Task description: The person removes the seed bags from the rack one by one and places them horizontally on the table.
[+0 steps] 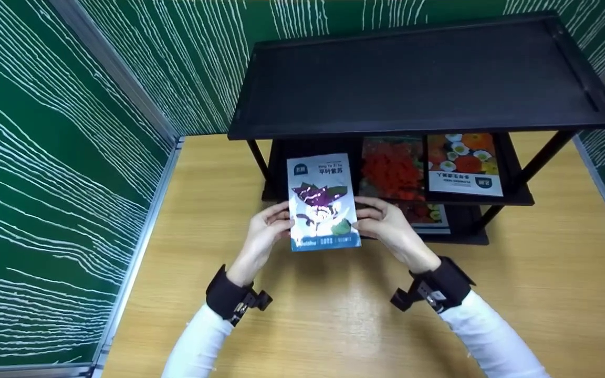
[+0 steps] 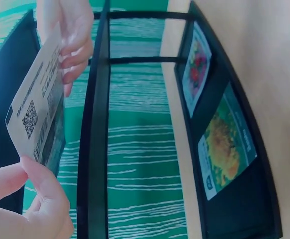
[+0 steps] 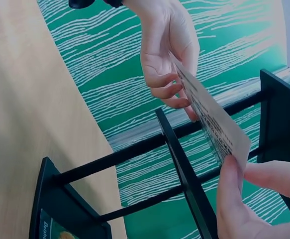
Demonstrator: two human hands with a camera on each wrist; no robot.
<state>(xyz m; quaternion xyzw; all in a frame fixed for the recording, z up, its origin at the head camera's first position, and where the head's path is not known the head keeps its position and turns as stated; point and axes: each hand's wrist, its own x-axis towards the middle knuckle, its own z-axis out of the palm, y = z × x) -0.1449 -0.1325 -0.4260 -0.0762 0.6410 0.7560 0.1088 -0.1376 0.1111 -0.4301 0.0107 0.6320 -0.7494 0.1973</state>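
Observation:
A seed packet (image 1: 323, 202) with purple and green leaves on its front is held up before the left part of the shelf rack. Its left edge is pinched by my left hand (image 1: 263, 231), thumb on the near face in the left wrist view. My right hand (image 1: 389, 228) pinches the opposite edge between thumb and fingers. The packet's printed back (image 2: 33, 109) shows a QR code and a barcode in the left wrist view. Seen from above, the packet overlaps the middle shelf's left part and tilts slightly.
The black rack (image 1: 418, 79) has three levels on a wooden table (image 1: 202, 184). A red-flower packet (image 1: 393, 168) and a mixed-flower packet (image 1: 462, 163) lie on its middle shelf. The bottom shelf bears a yellow-orange packet (image 2: 224, 142) and a red-patterned packet (image 2: 197, 69). Green panels stand behind.

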